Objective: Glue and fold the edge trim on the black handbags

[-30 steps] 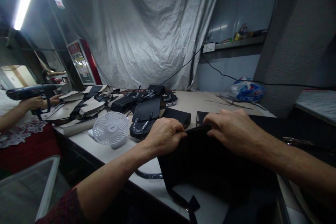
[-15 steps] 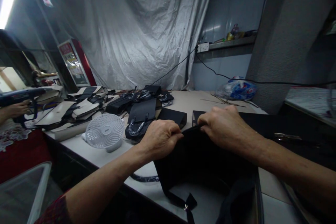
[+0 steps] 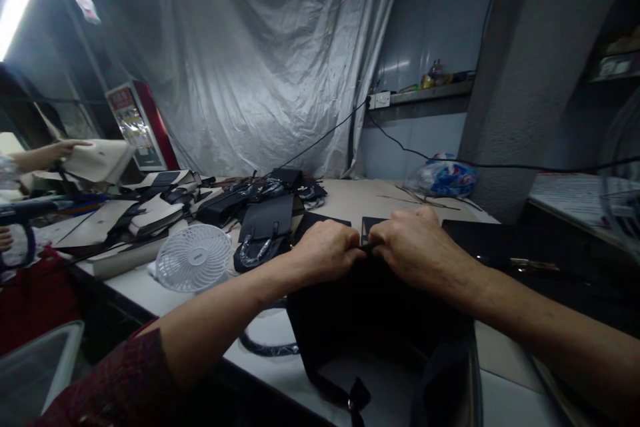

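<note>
A large black bag (image 3: 345, 310) stands on the white table in front of me, its dark inside partly facing me. My left hand (image 3: 327, 248) pinches the bag's far upper edge. Close beside it, my right hand (image 3: 407, 237) grips the same edge, fingers curled over it. The fingertips of both hands nearly meet. A strap end with a small metal fitting (image 3: 351, 403) hangs at the bag's near side. On the left, a plastic-wrapped handle (image 3: 270, 349) curves out onto the table.
A white fan (image 3: 194, 257) stands left of my arms. Behind it lie black bags with wrapped handles (image 3: 267, 220) and pale bag pieces (image 3: 155, 213). At far left a co-worker's hand (image 3: 63, 149) holds a pale piece. More black material (image 3: 515, 247) lies right.
My hands have drawn closer together along the bag's edge, the left moving right. A co-worker's hand at far left now lifts a pale piece, and the dark power tool there sits lower.
</note>
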